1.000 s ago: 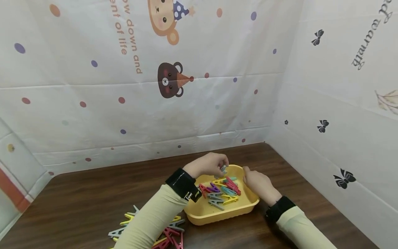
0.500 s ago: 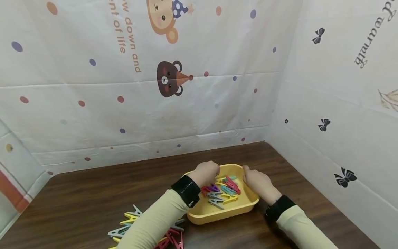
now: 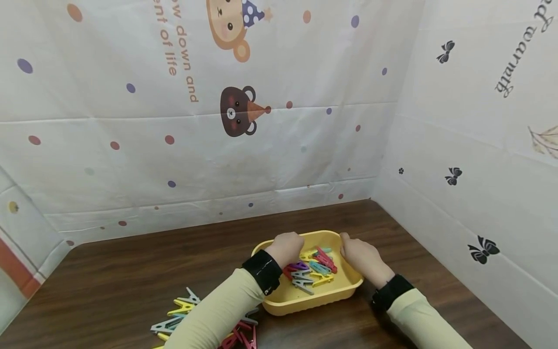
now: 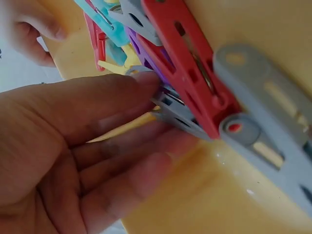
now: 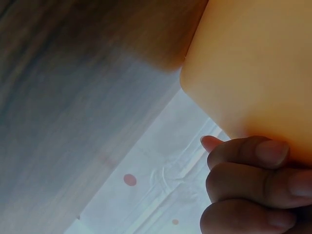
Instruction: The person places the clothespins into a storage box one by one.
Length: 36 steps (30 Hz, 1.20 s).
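Observation:
A yellow plastic basket [image 3: 311,305] holds several clothespins, among them a pink one [image 3: 324,261], a blue one [image 3: 320,267] and grey ones. My left hand [image 3: 285,247] is down inside its left side. In the left wrist view, the thumb and fingers pinch a grey clothespin [image 4: 180,122] right beside a red clothespin [image 4: 187,63] and a purple one [image 4: 151,56]. My right hand [image 3: 363,259] grips the basket's right rim. Its curled fingers [image 5: 248,180] lie against the outer wall in the right wrist view; the thumb is at the rim in the head view.
A loose pile of yellow, grey and red clothespins [image 3: 167,325] lies on the brown wooden table [image 3: 122,271] at front left, partly hidden by the left sleeve [image 3: 213,310]. Printed white sheets [image 3: 279,150] stand behind and to the right of the table.
My left hand has lowered from above the basket's back, coming left and toward me, down among the clothespins. My right hand has stayed on the rim.

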{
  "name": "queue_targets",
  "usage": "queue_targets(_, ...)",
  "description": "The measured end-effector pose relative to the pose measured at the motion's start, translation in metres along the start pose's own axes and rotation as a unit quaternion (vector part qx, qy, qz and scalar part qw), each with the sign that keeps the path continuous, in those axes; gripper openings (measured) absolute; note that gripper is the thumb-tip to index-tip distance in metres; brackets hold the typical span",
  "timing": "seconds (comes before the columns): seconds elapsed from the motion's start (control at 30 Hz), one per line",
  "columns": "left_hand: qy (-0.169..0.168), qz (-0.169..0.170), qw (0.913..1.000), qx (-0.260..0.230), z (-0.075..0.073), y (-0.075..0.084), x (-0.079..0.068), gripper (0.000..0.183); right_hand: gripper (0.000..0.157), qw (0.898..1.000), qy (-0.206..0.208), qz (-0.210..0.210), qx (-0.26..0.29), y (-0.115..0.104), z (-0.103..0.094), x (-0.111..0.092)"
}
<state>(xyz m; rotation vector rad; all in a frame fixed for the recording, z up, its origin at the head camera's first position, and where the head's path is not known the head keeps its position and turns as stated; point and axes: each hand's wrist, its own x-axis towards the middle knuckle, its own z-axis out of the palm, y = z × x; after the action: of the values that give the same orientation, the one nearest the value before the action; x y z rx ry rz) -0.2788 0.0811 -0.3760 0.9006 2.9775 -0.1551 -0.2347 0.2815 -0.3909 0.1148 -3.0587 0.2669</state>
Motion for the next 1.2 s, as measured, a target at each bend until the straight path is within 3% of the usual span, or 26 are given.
queue_targets(0.17, -0.038, -0.039, 0.9981, -0.028, -0.004, 0.0, -0.005, 0.016, 0.039, 1.0, 0.006, -0.006, -0.004, 0.0, 0.0, -0.001)
queue_targets(0.3, -0.047, -0.048, 0.9974, -0.025, -0.005, 0.001, -0.007, 0.017, 0.039, 1.0, 0.011, -0.008, -0.001, -0.001, -0.001, -0.003)
queue_targets(0.57, -0.063, -0.041, 0.9964, -0.04, -0.006, 0.0, -0.012, 0.027, 0.04, 1.0, 0.007, -0.009, -0.003, -0.001, -0.001, -0.003)
queue_targets(0.77, -0.082, -0.039, 0.993, -0.076, -0.011, -0.002, -0.017, 0.016, 0.039, 1.0, 0.007, -0.012, -0.004, -0.001, -0.002, -0.004)
queue_targets(0.9, -0.079, -0.043, 0.9915, -0.094, -0.018, -0.005, -0.017, 0.007, 0.038, 1.0, 0.011, -0.015, -0.005, 0.0, -0.001, -0.003)
queue_targets(1.0, -0.069, -0.044, 0.9896, -0.118, -0.026, -0.006, -0.017, 0.02, 0.037, 1.0, 0.011, -0.016, -0.005, 0.001, 0.0, -0.002)
queue_targets(1.2, -0.033, 0.006, 0.9875, -0.154, -0.055, -0.012, -0.023, 0.031, 0.037, 1.0, 0.017, -0.018, -0.003, 0.003, 0.001, -0.001)
